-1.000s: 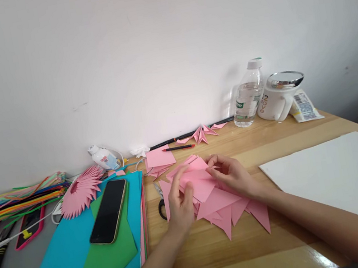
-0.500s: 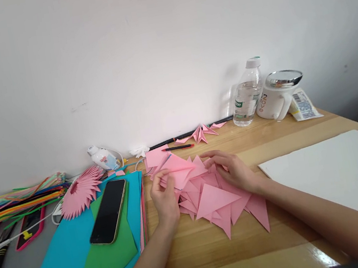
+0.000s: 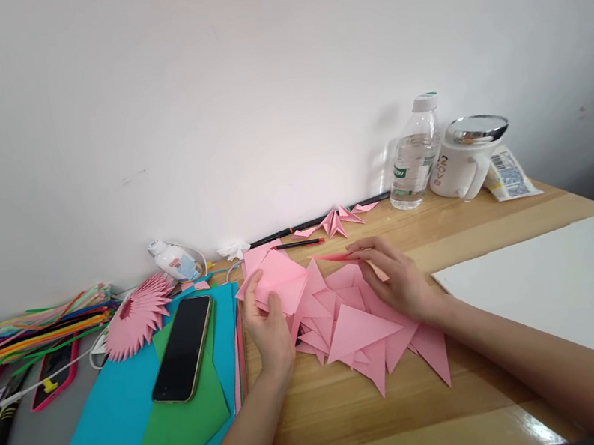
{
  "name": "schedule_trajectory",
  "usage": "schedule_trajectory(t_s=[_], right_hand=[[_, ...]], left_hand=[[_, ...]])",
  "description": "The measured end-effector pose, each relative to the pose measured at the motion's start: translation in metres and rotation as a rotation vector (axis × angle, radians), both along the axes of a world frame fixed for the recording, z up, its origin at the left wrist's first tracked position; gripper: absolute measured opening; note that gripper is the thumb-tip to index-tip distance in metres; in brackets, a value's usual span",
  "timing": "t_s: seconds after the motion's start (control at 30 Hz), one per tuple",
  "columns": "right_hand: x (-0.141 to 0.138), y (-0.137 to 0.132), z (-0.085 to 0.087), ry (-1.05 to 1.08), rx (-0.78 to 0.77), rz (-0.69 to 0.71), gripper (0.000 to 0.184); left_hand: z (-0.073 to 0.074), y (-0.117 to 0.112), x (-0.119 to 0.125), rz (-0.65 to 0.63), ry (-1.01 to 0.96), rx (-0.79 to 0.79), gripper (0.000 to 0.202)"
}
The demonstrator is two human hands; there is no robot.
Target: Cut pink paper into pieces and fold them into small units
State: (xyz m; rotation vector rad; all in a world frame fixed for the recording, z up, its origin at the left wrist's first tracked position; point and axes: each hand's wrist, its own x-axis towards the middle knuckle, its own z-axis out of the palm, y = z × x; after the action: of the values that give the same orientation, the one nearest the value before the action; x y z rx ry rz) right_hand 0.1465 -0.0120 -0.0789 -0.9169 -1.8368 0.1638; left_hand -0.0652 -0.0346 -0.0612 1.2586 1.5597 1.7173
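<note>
My left hand pinches a folded pink paper, thumb on the near side, above the left of a loose heap of pink paper triangles. In my right hand, thumb and fingertips close on a narrow folded pink paper piece that points left. That piece hangs over the back of the heap, apart from the left hand. More pink paper lies behind the left hand, partly hidden by what it holds.
A black phone lies on green and blue paper at left, near a pleated pink paper ring. Behind are a red-tipped pen and small folded pink pieces. A water bottle, white mug and white sheet are at right.
My right hand has drawn a folded pink piece rightward, away from the paper in my left hand. The left hand's paper has tilted and shifted slightly left.
</note>
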Motion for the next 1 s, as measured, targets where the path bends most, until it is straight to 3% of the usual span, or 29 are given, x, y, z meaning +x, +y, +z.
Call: schedule_trajectory(t_s=[0.1,0.3,0.53,0.7,0.87,1.0], right_hand=[[0.002,-0.007,0.011,0.12,0.013,-0.066,0.023],[-0.006,-0.021,0.019,0.153,-0.076,0.086,0.034],[-0.014,-0.022,0.012,-0.138,-0.018,0.204,0.019],[-0.016,-0.024,0.015,-0.279,0.009,0.225,0.027],[-0.018,-0.026,0.017,-0.166,-0.092,0.389,0.039],[-0.018,-0.028,0.018,-0.002,-0.199,0.398,0.042]], left_hand=[[0.004,-0.002,0.002,-0.017,0.091,0.01,0.036],[0.006,-0.012,0.014,-0.229,0.173,-0.03,0.038],[0.006,-0.021,0.021,-0.383,0.237,-0.044,0.04],[0.005,-0.021,0.019,-0.468,0.167,-0.05,0.034],[0.005,-0.021,0.018,-0.501,0.131,-0.055,0.027],[0.005,-0.022,0.017,-0.476,0.161,-0.04,0.025]])
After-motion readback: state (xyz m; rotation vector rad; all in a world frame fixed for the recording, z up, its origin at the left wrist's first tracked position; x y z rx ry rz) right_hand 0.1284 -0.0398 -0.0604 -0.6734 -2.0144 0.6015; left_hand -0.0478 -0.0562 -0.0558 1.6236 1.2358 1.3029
